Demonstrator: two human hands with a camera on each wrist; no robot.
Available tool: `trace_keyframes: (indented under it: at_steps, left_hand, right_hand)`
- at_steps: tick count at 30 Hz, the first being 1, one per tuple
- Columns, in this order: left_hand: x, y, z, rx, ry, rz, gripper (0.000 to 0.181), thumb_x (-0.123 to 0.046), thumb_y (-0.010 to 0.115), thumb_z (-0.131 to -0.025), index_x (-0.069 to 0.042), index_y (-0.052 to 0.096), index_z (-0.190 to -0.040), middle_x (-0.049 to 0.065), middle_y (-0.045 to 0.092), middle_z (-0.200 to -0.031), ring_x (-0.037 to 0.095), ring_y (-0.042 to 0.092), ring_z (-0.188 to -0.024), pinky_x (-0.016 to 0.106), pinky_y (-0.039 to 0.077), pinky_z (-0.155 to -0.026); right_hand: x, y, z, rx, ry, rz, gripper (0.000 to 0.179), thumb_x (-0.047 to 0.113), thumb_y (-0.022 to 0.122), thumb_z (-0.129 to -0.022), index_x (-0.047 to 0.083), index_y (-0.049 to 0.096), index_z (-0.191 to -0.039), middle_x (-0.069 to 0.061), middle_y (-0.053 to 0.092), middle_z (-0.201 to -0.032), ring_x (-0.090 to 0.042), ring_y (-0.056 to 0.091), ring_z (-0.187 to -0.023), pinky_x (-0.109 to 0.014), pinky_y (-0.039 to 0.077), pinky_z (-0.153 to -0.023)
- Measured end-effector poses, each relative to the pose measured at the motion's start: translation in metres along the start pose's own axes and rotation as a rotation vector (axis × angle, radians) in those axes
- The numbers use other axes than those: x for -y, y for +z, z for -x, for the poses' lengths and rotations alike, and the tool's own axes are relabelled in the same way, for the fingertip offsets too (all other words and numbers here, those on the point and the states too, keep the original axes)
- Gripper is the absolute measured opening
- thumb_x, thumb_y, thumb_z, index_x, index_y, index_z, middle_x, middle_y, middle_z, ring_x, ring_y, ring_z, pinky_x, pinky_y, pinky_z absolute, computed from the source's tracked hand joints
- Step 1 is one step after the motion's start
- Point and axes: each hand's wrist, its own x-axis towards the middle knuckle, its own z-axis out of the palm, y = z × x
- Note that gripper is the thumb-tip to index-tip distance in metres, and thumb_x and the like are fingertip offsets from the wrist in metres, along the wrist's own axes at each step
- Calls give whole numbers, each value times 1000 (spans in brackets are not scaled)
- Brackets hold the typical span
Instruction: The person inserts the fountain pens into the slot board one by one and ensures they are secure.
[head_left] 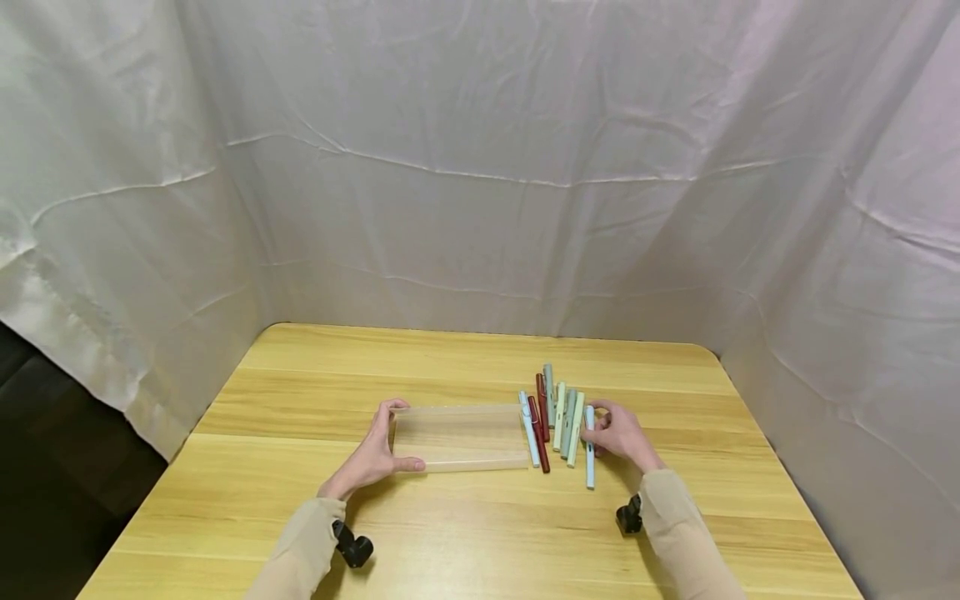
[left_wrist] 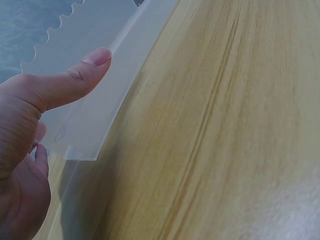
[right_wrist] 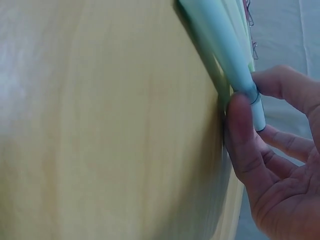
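The left grip (head_left: 378,454) holds the left end of a clear tray (head_left: 465,466), which runs long from side to side. Just past its right end lie many pens (head_left: 559,421). Farthest right, the right grip (head_left: 618,433), the nearer one, pinches a light blue pen (head_left: 590,469) running near to far, across the tray's long way.

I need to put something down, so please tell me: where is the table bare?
Bare table: on the near side of the clear rack, between the sleeves; behind the rack, up to the curtain; right of the right hand. Crowded: the pens, between rack and right hand.
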Motion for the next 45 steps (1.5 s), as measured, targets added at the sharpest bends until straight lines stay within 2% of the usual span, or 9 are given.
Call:
trace_keyframes:
  at_steps: [6, 17, 26, 33, 38, 45]
  left_hand:
    - [-1, 0, 0, 0, -20, -2, 99, -12, 92, -66, -4, 29, -142, 25, 28, -153, 53, 16, -150, 71, 13, -122]
    - [0, -1, 0, 3, -22, -13, 99, -13, 92, -67, -4, 29, -142, 25, 27, -154, 53, 16, -150, 71, 12, -122]
    - [1, -1, 0, 4, -20, -10, 99, -14, 92, -67, -4, 29, -142, 25, 27, -153, 53, 16, -149, 71, 12, -122]
    - [0, -1, 0, 8, -32, -6, 99, -15, 93, -67, -4, 28, -142, 26, 26, -154, 53, 15, -150, 70, 12, -123]
    - [1, -1, -1, 11, -25, -5, 99, -15, 92, -68, -4, 28, -142, 26, 26, -154, 53, 15, -150, 69, 11, -123]
    - [0, -1, 0, 14, -28, -10, 99, -16, 92, -68, -3, 27, -143, 26, 25, -154, 52, 16, -150, 70, 11, -123]
  right_hand:
    - [-1, -1, 4, -15, -28, 5, 67, 7, 75, -85, -8, 44, -143, -11, 67, -79, -15, 63, -59, -29, 59, -56]
    - [0, -2, 11, -41, -22, -23, 67, 11, 74, -89, -1, 43, -147, -10, 62, -86, -15, 60, -64, -26, 56, -55]
    - [3, -4, 19, -83, -80, -40, 66, 8, 72, -90, -1, 42, -148, -16, 64, -94, -11, 58, -64, -20, 52, -56]
    - [4, -2, 27, -110, -142, -131, 67, 5, 71, -91, 0, 39, -150, -21, 64, -100, -14, 65, -67, -24, 59, -60]
    - [7, 0, 30, -120, -144, -220, 67, 3, 69, -92, 3, 38, -151, -23, 62, -104, -13, 68, -69, -32, 65, -65]
    - [11, 2, 34, -117, -158, -308, 67, 5, 69, -93, 8, 38, -152, -26, 59, -109, -10, 69, -71, -37, 66, -70]
